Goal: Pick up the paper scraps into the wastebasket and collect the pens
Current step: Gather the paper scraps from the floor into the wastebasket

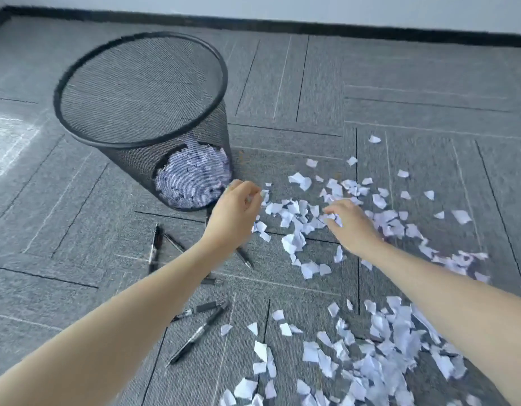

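A black mesh wastebasket [77,68] stands on the carpet at upper left, white scraps showing through its lower wall. Torn white paper scraps [294,218] lie scattered across the floor to its right, with a denser heap [379,356] at lower right. Several black pens [199,335] lie on the carpet below the basket, one [154,247] further left. My left hand [232,213] hovers beside the basket's base with fingers curled over scraps at their left edge. My right hand [348,224] reaches into the scraps, fingertips pinching some paper.
Grey carpet tiles [399,83] cover the floor. A black skirting board [312,26] runs along the white wall at the back. A bright patch of light falls on the carpet at the far left.
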### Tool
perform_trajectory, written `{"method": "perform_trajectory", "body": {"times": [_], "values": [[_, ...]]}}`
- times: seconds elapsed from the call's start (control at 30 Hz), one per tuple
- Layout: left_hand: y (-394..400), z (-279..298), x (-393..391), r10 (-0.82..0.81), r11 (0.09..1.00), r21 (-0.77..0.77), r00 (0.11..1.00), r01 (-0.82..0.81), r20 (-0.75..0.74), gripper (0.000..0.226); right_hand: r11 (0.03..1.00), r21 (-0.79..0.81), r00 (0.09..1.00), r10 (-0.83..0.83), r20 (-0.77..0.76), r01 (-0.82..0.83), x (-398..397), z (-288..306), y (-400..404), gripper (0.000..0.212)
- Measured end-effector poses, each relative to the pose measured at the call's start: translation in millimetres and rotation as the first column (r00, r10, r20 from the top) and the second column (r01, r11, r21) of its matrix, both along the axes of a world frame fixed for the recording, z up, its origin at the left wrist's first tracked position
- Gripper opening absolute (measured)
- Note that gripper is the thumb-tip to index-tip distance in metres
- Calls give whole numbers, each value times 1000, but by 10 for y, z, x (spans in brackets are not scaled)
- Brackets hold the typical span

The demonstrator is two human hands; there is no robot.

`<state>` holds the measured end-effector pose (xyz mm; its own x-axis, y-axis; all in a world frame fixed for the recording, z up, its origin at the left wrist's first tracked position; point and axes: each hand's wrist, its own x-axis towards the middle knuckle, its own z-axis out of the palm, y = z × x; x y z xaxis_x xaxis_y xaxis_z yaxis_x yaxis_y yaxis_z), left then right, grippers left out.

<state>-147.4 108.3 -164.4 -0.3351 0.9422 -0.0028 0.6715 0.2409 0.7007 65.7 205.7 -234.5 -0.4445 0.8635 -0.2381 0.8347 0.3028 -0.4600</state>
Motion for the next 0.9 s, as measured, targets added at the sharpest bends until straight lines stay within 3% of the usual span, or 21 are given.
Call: {"method": "perform_trajectory", "body": {"times": [0.07,0.23,0.33,0.5,0.6,0.8,0.9], "values": [[108,-290,53,-39,985,-168,999,40,6,27,1000,22,988,-7,155,3,516,-242,-80,38],[565,-886,191,-228,854,-507,960,118,-160,61,942,-11,900,-316,299,335,1578,-396,-98,61],[862,-1165,262,-367,803,-566,904,188,-221,82,851,-84,823,-470,318,519,2013,-473,-168,73],[1028,-1465,494,-402,755,-632,886,177,-232,91,732,-163,743,-611,273,661,2289,-620,-238,73],[1042,-1551,522,-396,757,-634,883,158,-253,87,735,-142,739,-612,283,663,2252,-702,-292,70],[950,-1479,532,-371,805,-559,903,196,-217,77,894,-88,896,-430,112,440,1910,-703,-937,73],[812,-1489,497,-445,811,-513,865,280,-232,83,939,-64,935,-328,138,339,1701,-728,-1320,83]]}}
